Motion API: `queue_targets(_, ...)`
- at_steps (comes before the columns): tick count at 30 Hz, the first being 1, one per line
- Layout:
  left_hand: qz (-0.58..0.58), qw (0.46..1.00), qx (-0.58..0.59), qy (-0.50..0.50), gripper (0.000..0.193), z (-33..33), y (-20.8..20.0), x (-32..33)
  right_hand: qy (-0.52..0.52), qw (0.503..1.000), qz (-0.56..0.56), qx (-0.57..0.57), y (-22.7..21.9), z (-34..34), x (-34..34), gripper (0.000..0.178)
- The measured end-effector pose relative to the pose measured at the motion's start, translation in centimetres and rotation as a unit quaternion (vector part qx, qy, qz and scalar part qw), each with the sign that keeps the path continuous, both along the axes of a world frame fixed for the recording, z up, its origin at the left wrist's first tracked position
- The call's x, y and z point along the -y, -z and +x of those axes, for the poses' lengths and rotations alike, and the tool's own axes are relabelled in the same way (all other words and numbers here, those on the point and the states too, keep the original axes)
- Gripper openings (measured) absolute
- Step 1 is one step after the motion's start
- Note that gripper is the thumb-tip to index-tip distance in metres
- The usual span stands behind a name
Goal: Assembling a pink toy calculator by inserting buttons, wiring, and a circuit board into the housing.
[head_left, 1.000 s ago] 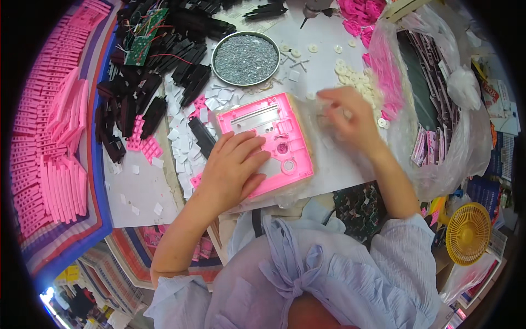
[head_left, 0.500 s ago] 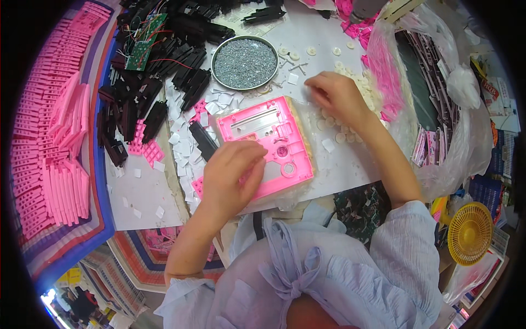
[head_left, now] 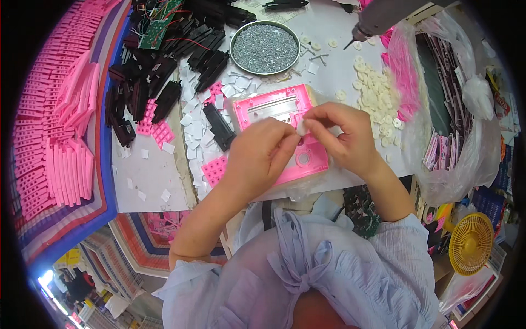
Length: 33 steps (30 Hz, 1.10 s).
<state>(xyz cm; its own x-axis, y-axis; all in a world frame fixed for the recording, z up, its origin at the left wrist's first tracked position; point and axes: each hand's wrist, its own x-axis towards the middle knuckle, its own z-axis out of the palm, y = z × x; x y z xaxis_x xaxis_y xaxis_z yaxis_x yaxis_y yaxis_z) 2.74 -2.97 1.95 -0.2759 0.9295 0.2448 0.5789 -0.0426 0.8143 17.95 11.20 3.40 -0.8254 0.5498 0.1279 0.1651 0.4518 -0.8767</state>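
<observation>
A pink plastic casing (head_left: 316, 155) lies open side up in front of me, a silver strip along its far part. Over its middle, my right hand (head_left: 350, 137) pinches a small white plastic disc (head_left: 301, 128) between thumb and fingers. My left hand (head_left: 263, 148) rests over the casing's left part, thumb and fingertips pressed together close to the disc. Whatever those left fingers hold, if anything, is hidden. More white discs (head_left: 378, 88) are heaped to the right. Left of the casing lie a black plastic part (head_left: 219, 126) and a pink button pad (head_left: 215, 170).
A round tin of small screws (head_left: 265, 48) stands beyond the casing. An electric screwdriver (head_left: 367, 27) hangs at the far right, bit down. Black parts (head_left: 164, 71) and white paper squares (head_left: 192, 131) spread leftward. Pink pieces (head_left: 49, 109) fill a lined bin; a plastic bag (head_left: 476, 148) sits right.
My right hand has come from the white discs to over the casing, now with a disc. My left hand's fingers have drawn close to it. The view has shifted, bringing the screwdriver in.
</observation>
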Motion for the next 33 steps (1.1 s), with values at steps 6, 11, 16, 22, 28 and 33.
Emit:
queue_targets(6, -0.043, 0.976, -0.211, 0.044, 0.020, -0.4, 2.3, 2.1, -0.101, 0.941, 0.320, 0.033, 1.8, -0.7, -0.2, 0.012)
queue_targets(11, -0.040, 0.976, -0.210, 0.037, 0.021, -0.2, 2.5, 1.9, -0.109, 0.917, 0.374, 0.082, 2.6, -1.4, 0.3, 0.016)
queue_targets(16, -0.039, 0.978, -0.202, 0.036, 0.021, -0.4, 2.6, 2.1, -0.073, 0.913, 0.388, 0.106, 2.9, -1.5, 1.1, 0.017)
queue_targets(22, -0.039, 0.981, -0.172, 0.080, 0.019, -2.2, 1.6, 0.7, -0.066, 0.914, 0.382, 0.118, 3.0, -1.6, 1.5, 0.018)
queue_targets(28, -0.022, 0.987, -0.156, 0.024, 0.018, -5.7, 0.3, -3.6, -0.058, 0.922, 0.366, 0.110, 3.3, -1.3, 1.3, 0.016)
queue_targets(33, -0.039, 0.965, -0.251, -0.064, 0.017, -8.8, 2.0, -8.7, -0.027, 0.916, 0.378, 0.132, 3.0, -1.1, 2.0, 0.025)
